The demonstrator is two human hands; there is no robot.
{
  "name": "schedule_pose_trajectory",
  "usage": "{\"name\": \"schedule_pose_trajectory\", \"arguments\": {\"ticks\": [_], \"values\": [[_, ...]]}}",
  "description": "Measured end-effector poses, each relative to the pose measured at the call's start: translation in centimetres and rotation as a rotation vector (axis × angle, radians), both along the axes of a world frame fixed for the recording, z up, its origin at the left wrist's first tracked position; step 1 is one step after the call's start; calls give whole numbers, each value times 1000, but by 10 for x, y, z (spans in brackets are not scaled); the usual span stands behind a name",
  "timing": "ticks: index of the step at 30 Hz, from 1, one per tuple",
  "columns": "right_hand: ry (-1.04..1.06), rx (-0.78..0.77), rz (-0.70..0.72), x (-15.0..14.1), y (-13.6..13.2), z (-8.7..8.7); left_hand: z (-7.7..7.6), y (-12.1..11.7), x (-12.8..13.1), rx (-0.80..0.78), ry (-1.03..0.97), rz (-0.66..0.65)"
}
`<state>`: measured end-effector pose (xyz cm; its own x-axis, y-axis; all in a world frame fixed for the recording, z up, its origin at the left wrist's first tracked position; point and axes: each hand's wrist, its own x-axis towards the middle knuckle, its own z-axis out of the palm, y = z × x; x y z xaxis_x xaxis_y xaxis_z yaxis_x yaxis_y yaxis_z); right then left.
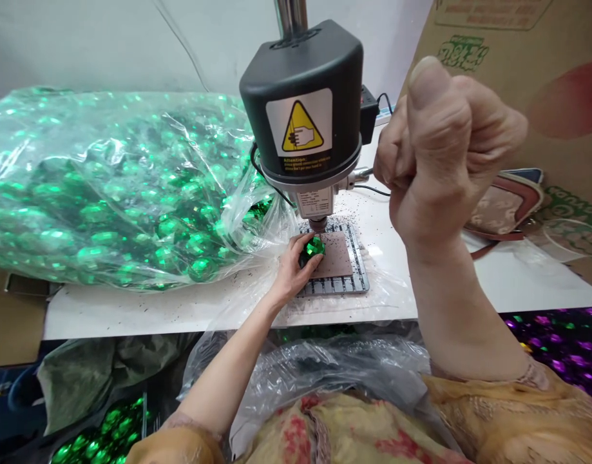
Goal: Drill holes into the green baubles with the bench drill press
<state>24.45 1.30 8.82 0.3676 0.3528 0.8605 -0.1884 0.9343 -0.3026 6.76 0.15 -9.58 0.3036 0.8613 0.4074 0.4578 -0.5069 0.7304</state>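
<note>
A green faceted, mirror-like ball [315, 247] rests on the pinkish-brown board under the drill press. Fingers and thumb of my left hand [296, 265] are closed around its left side. The chuck [318, 224] of the black drill press [300, 103] is directly over the ball, and whether the bit touches it I cannot tell. Raised at the right, my right hand [440, 148] is closed in a fist at the press's feed handle [361, 177]. Most of that handle is hidden behind the fist.
A big clear plastic bag [107, 187] of green balls covers the table's left side. Dark shavings lie around the slotted metal base [361, 283]. At the right are a cardboard box [508, 84] and a pouch [506, 203]. More green balls [102, 438] and purple balls [576, 354] sit below.
</note>
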Motion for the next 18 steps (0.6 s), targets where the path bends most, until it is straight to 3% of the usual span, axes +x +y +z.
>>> {"name": "schedule_pose_trajectory", "arguments": {"ticks": [9, 12, 18], "values": [[-25, -60, -59, 0, -3, -1, -22, 3, 8, -173, -328, 97], [-57, -125, -97, 1, -7, 0, -24, 8, 8, -193, -356, 85], [-45, -110, -87, 1, -9, 1, -26, 9, 11, -209, -371, 32]]}}
